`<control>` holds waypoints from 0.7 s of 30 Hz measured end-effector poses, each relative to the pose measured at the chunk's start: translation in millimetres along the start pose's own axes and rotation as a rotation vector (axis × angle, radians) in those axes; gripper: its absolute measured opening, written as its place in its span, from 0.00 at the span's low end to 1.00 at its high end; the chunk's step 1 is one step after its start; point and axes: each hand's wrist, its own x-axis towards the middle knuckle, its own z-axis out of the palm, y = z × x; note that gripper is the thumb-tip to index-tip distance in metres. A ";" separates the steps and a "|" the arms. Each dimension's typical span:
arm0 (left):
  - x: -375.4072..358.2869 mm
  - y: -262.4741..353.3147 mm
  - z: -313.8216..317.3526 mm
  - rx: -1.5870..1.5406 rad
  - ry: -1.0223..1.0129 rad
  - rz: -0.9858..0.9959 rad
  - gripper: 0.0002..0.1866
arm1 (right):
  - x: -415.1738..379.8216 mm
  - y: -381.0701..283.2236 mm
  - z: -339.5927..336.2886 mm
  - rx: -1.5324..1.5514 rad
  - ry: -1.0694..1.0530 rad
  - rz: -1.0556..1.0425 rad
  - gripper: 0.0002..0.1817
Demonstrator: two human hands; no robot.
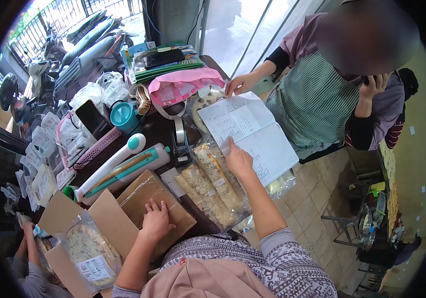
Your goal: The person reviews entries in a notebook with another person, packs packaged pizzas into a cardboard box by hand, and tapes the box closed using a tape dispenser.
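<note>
My left hand (157, 218) lies flat with spread fingers on a taped cardboard box (141, 191). Just left of it is an open box with raised flaps (104, 211), and a bagged round flatbread (89, 247) with a white label rests there. My right hand (239, 158) holds nothing; its index finger points onto the handwritten page of an open notebook (267, 149). A co-worker's hand (241, 84) touches the notebook's far edge. Bagged rolled flatbreads (218, 174) lie between my two arms, partly beside the notebook.
A white-and-teal bag sealer (128, 171), pink basket (96, 149) with a phone, and teal cup (123, 116) crowd the left. Behind are a pink bag (185, 84) and stacked packs. The co-worker (317, 94) holds a phone. Another person's arm (30, 243) shows lower left.
</note>
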 end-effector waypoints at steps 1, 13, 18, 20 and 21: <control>-0.5 -0.3 1.0 -0.001 -0.002 -0.002 0.49 | 1.0 -0.2 0.7 0.000 -0.003 -0.001 0.33; 3.6 -1.1 3.6 0.004 -0.003 0.002 0.50 | 9.9 -17.3 -7.4 -0.002 0.064 0.000 0.29; 2.1 0.9 2.9 0.010 -0.010 -0.003 0.50 | -25.2 -33.9 13.2 0.200 0.218 -0.279 0.28; 1.2 1.1 2.4 0.004 -0.009 -0.003 0.49 | -50.5 -44.2 28.4 0.272 0.237 -0.567 0.28; 1.3 1.4 2.3 0.003 -0.003 0.000 0.49 | -63.1 -51.3 39.9 0.283 0.214 -0.644 0.28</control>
